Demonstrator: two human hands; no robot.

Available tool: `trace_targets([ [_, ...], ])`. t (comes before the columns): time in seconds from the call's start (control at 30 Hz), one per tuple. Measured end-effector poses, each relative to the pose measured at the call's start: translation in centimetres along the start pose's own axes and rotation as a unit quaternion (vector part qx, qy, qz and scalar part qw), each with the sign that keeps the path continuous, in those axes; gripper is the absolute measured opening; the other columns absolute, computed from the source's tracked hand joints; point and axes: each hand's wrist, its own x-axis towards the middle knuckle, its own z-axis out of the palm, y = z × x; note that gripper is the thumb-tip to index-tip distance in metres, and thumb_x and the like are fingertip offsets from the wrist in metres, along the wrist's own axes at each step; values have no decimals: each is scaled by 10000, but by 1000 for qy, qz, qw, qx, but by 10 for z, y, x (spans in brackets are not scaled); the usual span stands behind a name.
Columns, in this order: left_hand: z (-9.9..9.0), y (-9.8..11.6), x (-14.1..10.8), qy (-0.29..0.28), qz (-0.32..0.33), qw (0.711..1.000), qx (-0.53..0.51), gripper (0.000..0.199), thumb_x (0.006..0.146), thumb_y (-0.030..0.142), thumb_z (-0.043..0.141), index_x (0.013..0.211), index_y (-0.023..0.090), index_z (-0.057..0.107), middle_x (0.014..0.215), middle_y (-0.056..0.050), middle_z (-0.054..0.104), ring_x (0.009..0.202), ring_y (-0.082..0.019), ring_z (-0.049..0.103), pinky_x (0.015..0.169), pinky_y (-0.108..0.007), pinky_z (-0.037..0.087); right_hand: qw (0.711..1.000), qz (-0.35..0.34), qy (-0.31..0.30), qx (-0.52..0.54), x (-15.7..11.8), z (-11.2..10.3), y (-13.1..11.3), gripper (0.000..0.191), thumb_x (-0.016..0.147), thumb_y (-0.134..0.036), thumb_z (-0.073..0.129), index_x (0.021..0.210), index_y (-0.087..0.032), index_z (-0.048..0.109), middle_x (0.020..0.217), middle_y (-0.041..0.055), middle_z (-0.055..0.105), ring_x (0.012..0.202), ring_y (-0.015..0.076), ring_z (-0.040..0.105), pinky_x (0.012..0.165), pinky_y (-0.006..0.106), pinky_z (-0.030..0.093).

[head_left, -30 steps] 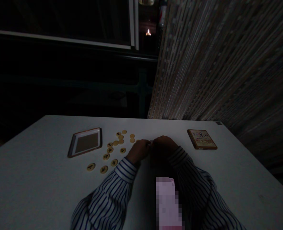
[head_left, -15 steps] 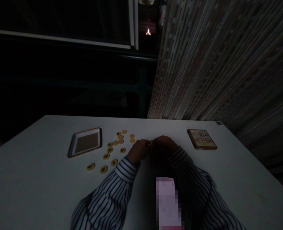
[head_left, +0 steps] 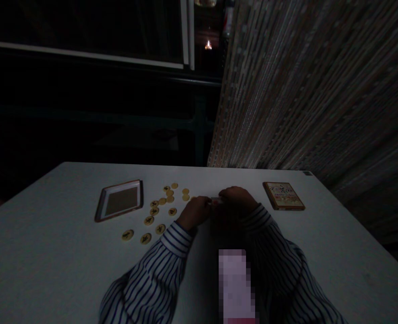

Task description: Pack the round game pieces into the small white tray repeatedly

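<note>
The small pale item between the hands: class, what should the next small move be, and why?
Perhaps draw the right hand slightly aside: the small pale item shows only between it and the left hand, in dim light, so a wider gap could reveal more.

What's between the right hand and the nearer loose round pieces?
The left hand lies between the right hand and the nearer round pieces. A small item, too dark to identify, also shows between the two hands.
</note>
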Motion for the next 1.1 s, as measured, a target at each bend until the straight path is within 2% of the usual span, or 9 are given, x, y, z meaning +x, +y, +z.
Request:
trace_targets([
  [0.07,-1,1,-1,-4,-5,1000,-4,288,778,192,411,945,154,643,916,-92,667,848,-183,595,768,-278,423,1000,8,24,1,-4,-4,6,307,832,-263,346,1023,-215,582,976,78,638,918,201,575,728,287,426],
  [0.2,-1,2,-1,0,-18,1000,-9,295,771,195,428,983,154,630,939,-86,663,876,-183,589,787,-276,422,999,43,14,4,-8,-6,16,320,817,-244,365,1056,-216,577,1006,79,633,937,201,568,748,293,423],
  [0.47,0,2,-1,1,5,1000,-3,307,772,214,420,1004,146,609,955,-90,658,873,-180,594,750,-264,429,996,89,-12,1,-9,5,24,310,788,-261,414,1031,-230,603,1013,76,633,939,203,570,767,305,422],
  [0.6,0,2,-1,-5,-8,1000,-9,326,767,212,426,1042,144,588,973,-90,652,888,-178,589,758,-264,426,994,104,-16,0,-8,9,26,314,793,-254,403,1038,-233,599,1011,82,632,950,202,568,769,305,420],
  [1.1,2,1,-1,4,1,1000,-12,327,749,197,435,1032,135,588,951,-90,657,858,-178,597,736,-269,435,993,113,-36,-19,-7,8,25,288,804,-235,384,973,-211,615,957,106,635,908,212,583,726,320,425],
])
